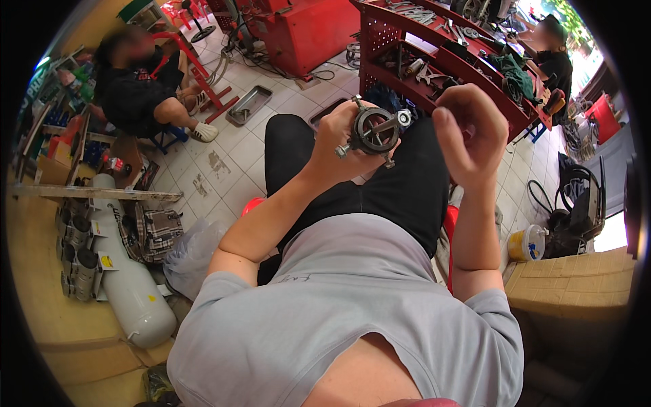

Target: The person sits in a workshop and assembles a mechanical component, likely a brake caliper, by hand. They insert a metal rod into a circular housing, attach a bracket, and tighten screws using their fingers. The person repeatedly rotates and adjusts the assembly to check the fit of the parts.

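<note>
My left hand point(342, 139) grips a round grey metal part point(375, 130), a ring with a crossbar and short studs sticking out, held up above my knees. My right hand point(469, 132) hovers just right of the part with its fingers curled and nothing visibly in them; its fingertips are close to the small silver end of the crossbar. I sit on a red stool point(252, 204) in black trousers and a grey shirt.
A red tool rack point(434, 68) with wrenches stands ahead. One person sits at the far left point(139, 88), another at the far right point(553, 57). A white gas cylinder point(132, 292), a metal tray point(249, 104), a yellow tub point(527, 243) and a cardboard box point(576, 285) surround me.
</note>
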### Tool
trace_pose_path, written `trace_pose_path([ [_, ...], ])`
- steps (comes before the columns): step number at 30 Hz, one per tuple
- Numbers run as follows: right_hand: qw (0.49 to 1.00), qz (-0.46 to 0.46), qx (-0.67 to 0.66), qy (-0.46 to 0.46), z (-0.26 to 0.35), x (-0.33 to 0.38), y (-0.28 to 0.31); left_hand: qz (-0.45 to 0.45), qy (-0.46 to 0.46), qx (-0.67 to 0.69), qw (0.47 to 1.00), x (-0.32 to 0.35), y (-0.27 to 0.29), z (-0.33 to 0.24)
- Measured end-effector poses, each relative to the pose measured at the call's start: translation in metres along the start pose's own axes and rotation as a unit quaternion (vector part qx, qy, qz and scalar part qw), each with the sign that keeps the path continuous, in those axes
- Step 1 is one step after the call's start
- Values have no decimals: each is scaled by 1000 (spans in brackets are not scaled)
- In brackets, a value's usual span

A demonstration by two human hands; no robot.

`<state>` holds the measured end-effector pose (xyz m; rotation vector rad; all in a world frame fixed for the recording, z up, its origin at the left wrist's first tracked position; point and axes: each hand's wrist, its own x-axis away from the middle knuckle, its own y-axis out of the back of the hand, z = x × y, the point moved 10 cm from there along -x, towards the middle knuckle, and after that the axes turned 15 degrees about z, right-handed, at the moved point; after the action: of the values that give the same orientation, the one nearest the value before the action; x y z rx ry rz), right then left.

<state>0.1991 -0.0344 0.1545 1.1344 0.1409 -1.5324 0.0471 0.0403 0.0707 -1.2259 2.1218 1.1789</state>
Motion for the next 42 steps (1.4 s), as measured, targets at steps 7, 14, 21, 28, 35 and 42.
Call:
trace_pose_path([
  [7, 994, 51, 46, 90, 31, 0, -28, 31, 29, 55, 998, 1, -4, 7],
  [14, 985, 78, 69, 141, 45, 0, -29, 30, 37, 49, 998, 2, -5, 8],
  [21, 986, 43, 99, 130, 51, 0, -26, 24, 23, 29, 999, 2, -6, 8],
  [28, 982, 95, 136, 89, 38, 2, -33, 43, 6, 50, 998, 0, -5, 8],
  [35, 985, 117, 99, 84, 41, 5, -35, 44, 11, 10, 999, 1, -6, 9],
  [42, 973, 110, 172, 107, 46, 5, -32, 58, 17, 15, 998, -2, -4, 6],
])
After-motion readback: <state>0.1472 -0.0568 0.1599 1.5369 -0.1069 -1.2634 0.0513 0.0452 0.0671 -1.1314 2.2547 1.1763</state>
